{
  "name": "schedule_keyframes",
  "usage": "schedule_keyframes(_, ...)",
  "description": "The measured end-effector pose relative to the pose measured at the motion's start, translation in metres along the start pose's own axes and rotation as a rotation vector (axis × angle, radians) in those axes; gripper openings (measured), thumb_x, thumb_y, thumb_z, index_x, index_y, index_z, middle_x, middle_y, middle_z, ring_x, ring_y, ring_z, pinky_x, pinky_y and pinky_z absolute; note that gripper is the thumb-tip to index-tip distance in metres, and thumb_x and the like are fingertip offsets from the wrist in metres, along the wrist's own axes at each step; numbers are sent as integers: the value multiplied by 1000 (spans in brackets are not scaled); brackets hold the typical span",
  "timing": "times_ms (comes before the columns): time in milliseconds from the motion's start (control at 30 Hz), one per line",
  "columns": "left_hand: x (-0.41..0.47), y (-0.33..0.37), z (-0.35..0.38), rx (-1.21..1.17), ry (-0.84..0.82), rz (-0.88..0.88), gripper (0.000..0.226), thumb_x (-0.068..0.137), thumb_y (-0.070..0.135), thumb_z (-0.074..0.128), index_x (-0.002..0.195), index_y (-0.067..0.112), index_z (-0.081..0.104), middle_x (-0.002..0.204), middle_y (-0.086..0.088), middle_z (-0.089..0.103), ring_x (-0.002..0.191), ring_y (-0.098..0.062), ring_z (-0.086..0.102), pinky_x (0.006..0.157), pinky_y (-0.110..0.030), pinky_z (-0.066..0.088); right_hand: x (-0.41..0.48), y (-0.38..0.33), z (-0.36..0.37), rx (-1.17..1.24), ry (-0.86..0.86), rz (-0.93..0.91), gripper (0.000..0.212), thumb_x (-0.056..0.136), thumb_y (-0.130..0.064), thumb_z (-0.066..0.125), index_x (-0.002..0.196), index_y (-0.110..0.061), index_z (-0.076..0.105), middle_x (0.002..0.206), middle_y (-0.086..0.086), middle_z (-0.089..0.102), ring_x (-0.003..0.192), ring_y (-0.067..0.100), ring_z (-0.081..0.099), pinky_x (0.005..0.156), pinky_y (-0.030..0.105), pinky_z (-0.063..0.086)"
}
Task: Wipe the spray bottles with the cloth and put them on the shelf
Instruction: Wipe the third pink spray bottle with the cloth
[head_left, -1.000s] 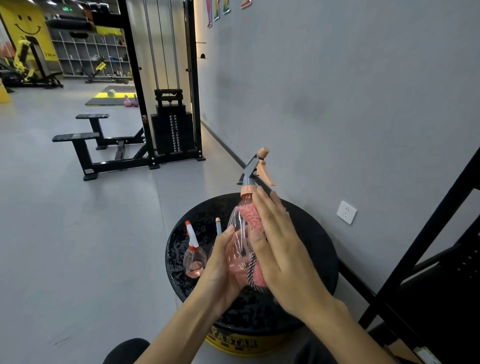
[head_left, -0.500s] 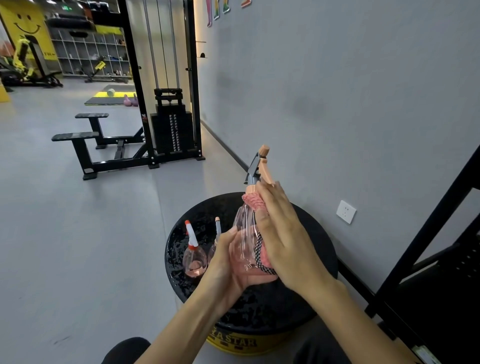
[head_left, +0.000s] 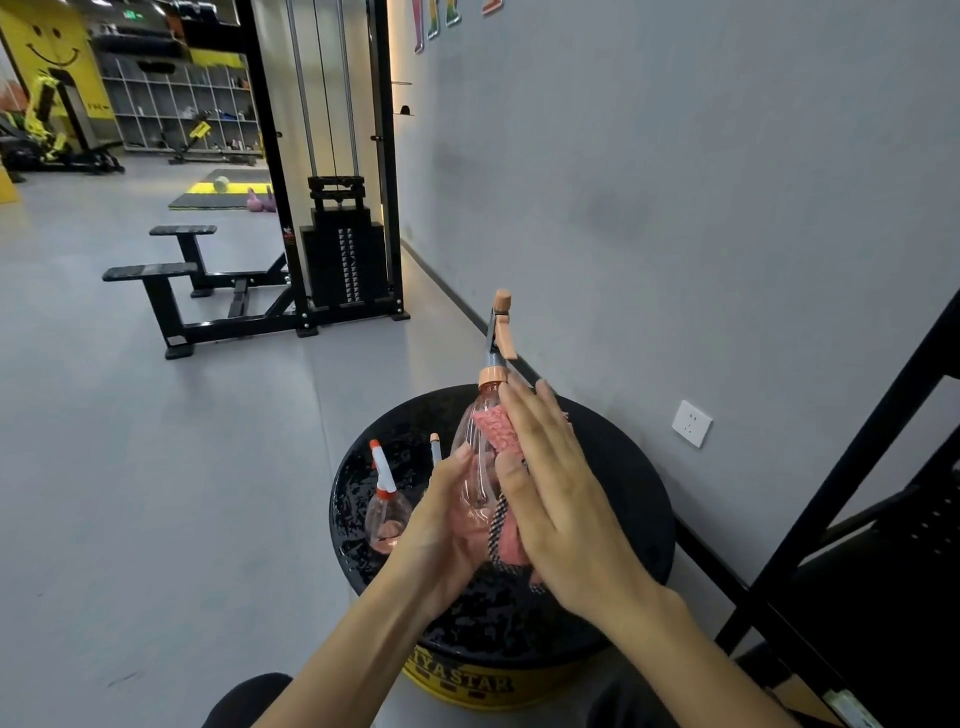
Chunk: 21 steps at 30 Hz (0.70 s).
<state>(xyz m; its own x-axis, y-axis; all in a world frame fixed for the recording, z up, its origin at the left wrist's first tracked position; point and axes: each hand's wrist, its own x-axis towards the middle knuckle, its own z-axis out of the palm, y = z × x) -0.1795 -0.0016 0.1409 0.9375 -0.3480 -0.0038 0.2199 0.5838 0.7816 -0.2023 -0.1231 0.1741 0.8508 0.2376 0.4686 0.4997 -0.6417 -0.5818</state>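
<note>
My left hand grips a clear pink spray bottle from the left and holds it upright above the black round stool top. The bottle has an orange collar and a grey and orange trigger head. My right hand presses a pink cloth with a checked edge flat against the bottle's right side, fingers straight. A second bottle with a white and red nozzle stands on the stool's left part. A third bottle's nozzle shows just behind my left hand; its body is hidden.
A black metal shelf frame stands at the right against the grey wall, which has a white socket. A cable weight machine and black benches stand further back on the grey floor. The stool's side is yellow.
My right hand, curled round the cloth near the bottle's neck half a second ago, has flattened out and slid down the side. The left hand keeps its grip.
</note>
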Motion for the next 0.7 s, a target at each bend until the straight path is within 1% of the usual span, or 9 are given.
schedule_keyframes(67, -1, -1, 1, 38, -6, -14, 46, 81, 50, 57, 113, 20, 71, 113, -12, 71, 95, -26, 71, 70, -41, 59, 10, 3, -5, 25, 9, 10, 59, 98, -52, 15, 154, -33, 11, 159, -26, 4, 144, -8, -10, 123, 38, 6)
schedule_keyframes(100, -1, -2, 1, 62, -15, -21, 52, 80, 53, 57, 118, 19, 68, 114, -12, 70, 95, -27, 71, 71, -44, 60, 15, 4, -7, 37, 12, 20, 59, 99, -52, 16, 154, -32, 14, 159, -25, 7, 144, -9, -9, 123, 36, 6)
schedule_keyframes(200, -2, -3, 2, 89, -1, -27, 53, 89, 56, 51, 125, 19, 61, 112, -12, 71, 93, -29, 71, 69, -42, 60, 25, 5, -10, 78, 5, 58, 55, 101, -49, 20, 153, -31, 20, 158, -25, 11, 142, -13, -8, 123, 34, 5)
schedule_keyframes(300, -1, -2, 0, 77, 2, -34, 52, 88, 55, 43, 118, 20, 67, 115, -16, 69, 94, -29, 69, 75, -46, 60, 22, 3, -6, 15, 12, 28, 57, 101, -50, 19, 154, -30, 15, 160, -23, 8, 143, -10, -10, 123, 40, 8)
schedule_keyframes(400, 0, 0, -1, 67, 26, -22, 51, 84, 54, 46, 113, 21, 71, 114, -13, 70, 94, -26, 69, 69, -40, 60, 10, -1, 0, -37, 16, -4, 60, 98, -52, 14, 154, -31, 8, 161, -21, 2, 145, -5, -12, 123, 43, 9)
schedule_keyframes(500, 0, 0, -3, 63, 38, 11, 48, 87, 49, 46, 113, 18, 71, 116, -13, 70, 100, -25, 70, 75, -33, 59, -5, -6, 7, -110, 5, -35, 60, 99, -51, 13, 154, -31, 0, 161, -20, -5, 146, -1, -14, 123, 40, 3)
schedule_keyframes(567, -1, 1, -2, 78, 52, 34, 43, 89, 48, 44, 106, 22, 75, 118, -14, 69, 106, -25, 68, 81, -30, 58, -13, -7, 11, -143, 8, -40, 60, 100, -49, 13, 154, -29, -1, 161, -19, -6, 146, 1, -15, 123, 37, -1)
schedule_keyframes(633, 0, 0, -1, 76, 65, 20, 43, 89, 48, 45, 106, 23, 75, 121, -14, 68, 112, -27, 65, 86, -33, 57, -14, -6, 11, -136, 11, -27, 60, 99, -50, 12, 154, -29, 0, 161, -19, -5, 146, 0, -14, 123, 37, -1)
schedule_keyframes(700, 0, -2, -1, 61, 61, 15, 44, 91, 47, 44, 111, 20, 73, 121, -14, 68, 111, -28, 66, 82, -35, 59, -8, -4, 8, -108, 15, -19, 60, 99, -50, 12, 155, -29, 3, 161, -20, -2, 146, -2, -13, 123, 38, 3)
